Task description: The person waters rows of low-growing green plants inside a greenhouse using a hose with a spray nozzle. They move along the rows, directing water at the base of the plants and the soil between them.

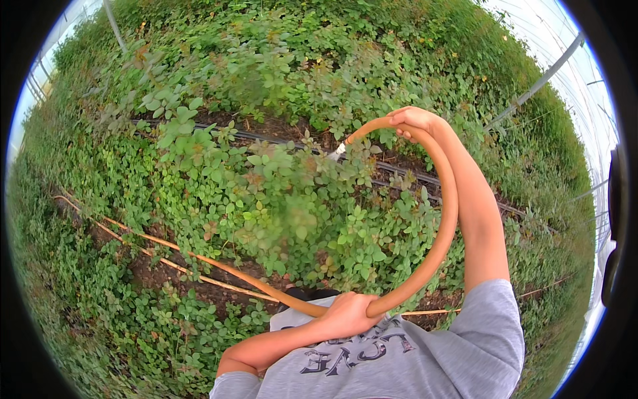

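Observation:
An orange garden hose (447,214) bends in a wide loop in front of my body. My right hand (414,122) grips it near its far end, with the arm stretched forward. The white nozzle (341,148) at the tip points down to the left, and a short spray of water (333,155) seems to leave it. At my waist my left hand (349,314) is closed around the hose, against the grey T-shirt (379,359). Below the nozzle stand leafy green plants (279,184), which look like rose bushes. Some leaves there are blurred.
Black irrigation pipes (244,134) run along the soil between plant rows. The hose trails off left along a soil path (149,269), beside another thin orange line (219,283). Metal posts (538,85) and plastic greenhouse sheeting (593,129) stand at the right.

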Demonstrator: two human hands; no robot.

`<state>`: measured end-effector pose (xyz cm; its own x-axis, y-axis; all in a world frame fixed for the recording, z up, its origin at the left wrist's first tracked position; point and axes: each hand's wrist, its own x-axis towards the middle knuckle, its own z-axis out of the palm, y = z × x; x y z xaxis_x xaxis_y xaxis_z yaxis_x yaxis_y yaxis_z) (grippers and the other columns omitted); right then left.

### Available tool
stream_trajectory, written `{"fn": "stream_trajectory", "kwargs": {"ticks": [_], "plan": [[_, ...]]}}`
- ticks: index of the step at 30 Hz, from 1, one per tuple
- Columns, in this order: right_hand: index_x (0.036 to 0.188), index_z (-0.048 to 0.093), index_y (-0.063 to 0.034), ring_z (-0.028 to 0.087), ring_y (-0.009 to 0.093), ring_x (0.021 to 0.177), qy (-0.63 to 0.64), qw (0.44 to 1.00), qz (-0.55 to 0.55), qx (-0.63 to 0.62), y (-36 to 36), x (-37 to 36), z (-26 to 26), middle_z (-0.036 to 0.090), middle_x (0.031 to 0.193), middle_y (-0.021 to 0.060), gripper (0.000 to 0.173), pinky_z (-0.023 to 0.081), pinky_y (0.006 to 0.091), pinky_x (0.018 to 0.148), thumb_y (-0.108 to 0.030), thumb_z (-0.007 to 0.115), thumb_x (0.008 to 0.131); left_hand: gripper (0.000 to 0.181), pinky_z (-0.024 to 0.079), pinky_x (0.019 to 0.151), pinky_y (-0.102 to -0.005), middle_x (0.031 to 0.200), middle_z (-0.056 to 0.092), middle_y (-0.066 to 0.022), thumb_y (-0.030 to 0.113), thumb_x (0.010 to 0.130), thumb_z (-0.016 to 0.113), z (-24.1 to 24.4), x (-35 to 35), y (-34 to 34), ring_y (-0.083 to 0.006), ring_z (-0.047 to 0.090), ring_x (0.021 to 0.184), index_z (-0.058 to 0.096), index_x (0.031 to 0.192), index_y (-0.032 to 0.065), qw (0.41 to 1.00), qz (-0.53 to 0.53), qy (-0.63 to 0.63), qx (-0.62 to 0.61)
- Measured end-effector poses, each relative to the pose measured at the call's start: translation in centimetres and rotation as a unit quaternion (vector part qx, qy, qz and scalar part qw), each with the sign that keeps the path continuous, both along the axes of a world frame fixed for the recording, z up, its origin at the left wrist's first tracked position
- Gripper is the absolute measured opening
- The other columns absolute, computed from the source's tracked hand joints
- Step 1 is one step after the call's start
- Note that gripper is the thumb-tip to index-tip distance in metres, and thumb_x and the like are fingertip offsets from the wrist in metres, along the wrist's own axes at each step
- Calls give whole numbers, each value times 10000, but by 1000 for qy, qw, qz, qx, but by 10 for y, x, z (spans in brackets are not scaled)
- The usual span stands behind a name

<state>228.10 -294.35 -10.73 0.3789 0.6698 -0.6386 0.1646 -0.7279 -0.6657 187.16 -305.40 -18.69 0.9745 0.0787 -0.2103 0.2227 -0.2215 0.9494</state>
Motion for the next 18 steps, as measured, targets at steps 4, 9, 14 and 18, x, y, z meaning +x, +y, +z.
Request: {"fn": "stream_trajectory", "kwargs": {"ticks": [4, 9, 14, 18], "plan": [[1318, 471, -44, 449, 76, 463, -5, 1000, 23, -4, 4, -1, -2, 539, 665, 14, 472, 386, 241, 406, -192, 561, 878, 254, 498, 614, -405, 672, 644, -144, 295, 791, 698, 0, 5, -5, -333, 648, 660, 671, 886, 61, 1000, 5, 8, 5], [1334, 462, -38, 450, 84, 473, -4, 999, 38, -15, 3, 14, -5, 541, 669, 21, 491, 393, 258, 423, -190, 555, 876, 259, 495, 609, -399, 666, 642, -144, 292, 791, 700, 3, 11, -10, -326, 644, 645, 669, 879, 50, 1000, 17, 15, 1], [1321, 480, -34, 455, 88, 473, -31, 997, 45, -45, -3, 31, -11, 539, 663, 22, 478, 398, 264, 424, -185, 552, 873, 258, 493, 610, -397, 665, 639, -146, 288, 795, 697, 3, 20, -16, -326, 641, 644, 669, 876, 45, 1000, 22, 17, 14], [1316, 484, -35, 456, 84, 468, -28, 998, 55, -29, -11, 36, -9, 538, 657, 18, 476, 394, 259, 416, -182, 558, 869, 267, 492, 613, -399, 672, 641, -143, 300, 797, 696, 4, 26, -21, -330, 639, 647, 670, 879, 48, 999, 15, 20, 25]]}}
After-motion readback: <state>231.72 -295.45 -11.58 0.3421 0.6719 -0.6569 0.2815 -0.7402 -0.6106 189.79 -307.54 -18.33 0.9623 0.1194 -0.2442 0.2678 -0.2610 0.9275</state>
